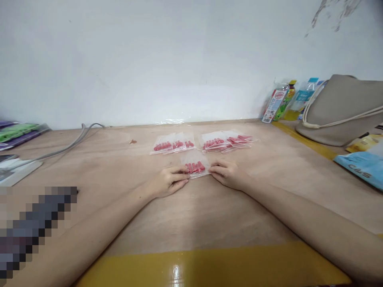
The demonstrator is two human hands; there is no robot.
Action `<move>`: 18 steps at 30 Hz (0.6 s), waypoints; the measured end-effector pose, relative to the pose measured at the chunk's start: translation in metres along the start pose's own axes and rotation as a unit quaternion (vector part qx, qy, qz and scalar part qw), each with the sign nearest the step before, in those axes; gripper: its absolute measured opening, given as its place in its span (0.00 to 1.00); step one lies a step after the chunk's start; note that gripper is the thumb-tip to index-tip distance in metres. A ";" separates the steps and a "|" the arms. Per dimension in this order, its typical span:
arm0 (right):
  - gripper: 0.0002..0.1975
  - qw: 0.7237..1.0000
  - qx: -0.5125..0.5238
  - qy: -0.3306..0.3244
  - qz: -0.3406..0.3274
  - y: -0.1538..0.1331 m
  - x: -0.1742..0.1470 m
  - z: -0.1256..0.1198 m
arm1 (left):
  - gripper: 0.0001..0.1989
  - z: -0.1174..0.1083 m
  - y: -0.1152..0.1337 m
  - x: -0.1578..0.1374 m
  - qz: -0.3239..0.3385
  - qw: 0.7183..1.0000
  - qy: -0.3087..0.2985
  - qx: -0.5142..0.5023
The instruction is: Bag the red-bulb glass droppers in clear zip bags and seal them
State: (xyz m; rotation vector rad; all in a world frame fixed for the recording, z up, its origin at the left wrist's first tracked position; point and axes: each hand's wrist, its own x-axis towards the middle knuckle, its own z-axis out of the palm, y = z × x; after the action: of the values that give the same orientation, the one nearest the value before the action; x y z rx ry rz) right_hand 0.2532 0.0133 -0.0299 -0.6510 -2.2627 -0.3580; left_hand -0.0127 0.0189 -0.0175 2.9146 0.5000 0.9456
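A small clear plastic bag (196, 167) with several short red pieces in a row inside lies flat on the wooden table. At its left edge are the closed fingers of my left hand (172, 181), covering that corner. My right hand (226, 174) pinches the opposite edge with bent fingers. Just beyond, a group of similar bags (173, 144) with red pieces lies overlapping at the left. Another overlapping pile of such bags (224, 141) is to the right. What exactly the red pieces are is too small to tell.
Bottles (303, 97) and a carton (273, 105) stand by the wall. A grey-beige bag (344, 107) and a blue packet (362, 169) lie at right. A grey cable (72, 145) runs at left. Yellow tape (209, 265) covers the front edge; a pixelated dark object (38, 223) is nearby.
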 end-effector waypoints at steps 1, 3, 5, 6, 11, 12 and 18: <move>0.08 0.999 -0.034 -0.003 -0.013 0.000 0.000 -0.001 | 0.10 0.000 0.000 0.000 -0.002 1.000 0.001 -0.003; 0.09 0.996 -0.085 -0.009 -0.039 0.000 0.002 -0.004 | 0.09 0.000 0.000 -0.001 -0.009 1.000 0.004 -0.001; 0.10 0.993 -0.109 -0.015 -0.052 0.000 0.003 -0.005 | 0.10 0.001 0.001 -0.002 -0.016 1.000 0.015 0.013; 0.11 0.992 -0.115 -0.021 -0.051 -0.001 0.004 -0.006 | 0.11 0.001 0.001 -0.002 -0.018 0.999 0.023 0.026; 0.12 0.993 -0.101 -0.050 -0.029 -0.002 0.007 -0.007 | 0.08 -0.001 0.003 -0.002 0.042 0.985 0.058 0.156; 0.12 0.994 -0.095 -0.051 -0.027 -0.002 0.007 -0.007 | 0.07 -0.002 0.003 -0.001 0.061 0.979 0.057 0.187; 0.07 0.998 -0.054 -0.025 0.024 0.000 0.006 -0.004 | 0.07 -0.001 0.002 0.004 0.085 0.961 0.054 0.256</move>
State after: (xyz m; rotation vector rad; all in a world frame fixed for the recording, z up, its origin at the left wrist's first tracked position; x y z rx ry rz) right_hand 0.2518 0.0141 -0.0224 -0.7764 -2.2831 -0.4465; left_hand -0.0097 0.0185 -0.0136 3.4266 0.5834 1.1508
